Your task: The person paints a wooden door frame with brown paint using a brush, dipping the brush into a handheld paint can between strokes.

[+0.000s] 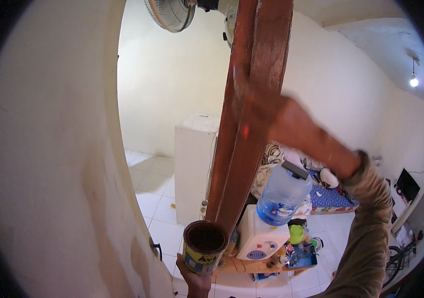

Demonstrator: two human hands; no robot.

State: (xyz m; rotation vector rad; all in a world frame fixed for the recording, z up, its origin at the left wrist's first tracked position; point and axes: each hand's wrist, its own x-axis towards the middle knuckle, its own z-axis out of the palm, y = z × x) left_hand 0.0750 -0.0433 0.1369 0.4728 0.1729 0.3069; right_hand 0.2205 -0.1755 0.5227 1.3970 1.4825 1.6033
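A tall wooden door frame post (262,47), coated reddish brown, runs down through the middle of the view. Low at its foot, my left hand (198,283) grips a round paint can (201,260) from below. The can has no lid on, its rim is stained brown, and its inside looks dark. My right hand (284,116) is raised in front of the post, smeared by motion. Its fingers look closed around something, and a blurred narrow shape sticks up from them against the wood. What that shape is cannot be made out.
At left stands a pale door (63,149) with a dark handle (157,248). Behind the post are a white cabinet (189,169) and a fan (172,14). To the right, a water dispenser (259,238) carries a blue bottle (284,193), near a bed (328,196).
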